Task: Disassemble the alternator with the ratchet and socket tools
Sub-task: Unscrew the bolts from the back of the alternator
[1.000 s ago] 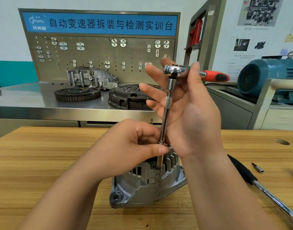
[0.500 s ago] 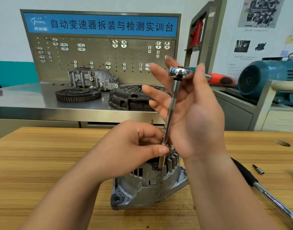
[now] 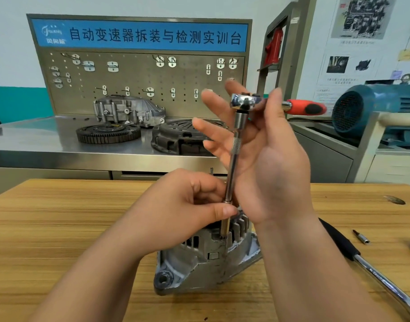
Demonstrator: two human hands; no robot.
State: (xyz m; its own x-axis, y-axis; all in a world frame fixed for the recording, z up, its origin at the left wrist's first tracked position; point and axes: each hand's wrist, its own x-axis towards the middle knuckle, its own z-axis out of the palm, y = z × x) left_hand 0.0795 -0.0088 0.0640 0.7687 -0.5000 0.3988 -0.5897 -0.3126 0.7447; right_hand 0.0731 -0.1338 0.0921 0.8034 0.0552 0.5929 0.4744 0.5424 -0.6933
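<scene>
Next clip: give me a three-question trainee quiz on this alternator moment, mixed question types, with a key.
1. True or false: the alternator rests on the wooden table.
2. The left hand pinches: A) the extension bar near its lower end; B) the black-handled tool; C) the loose bit.
3. Fill in: the ratchet has a handle that is mostly ___.
Key: 1 true; 2 A; 3 red.
</scene>
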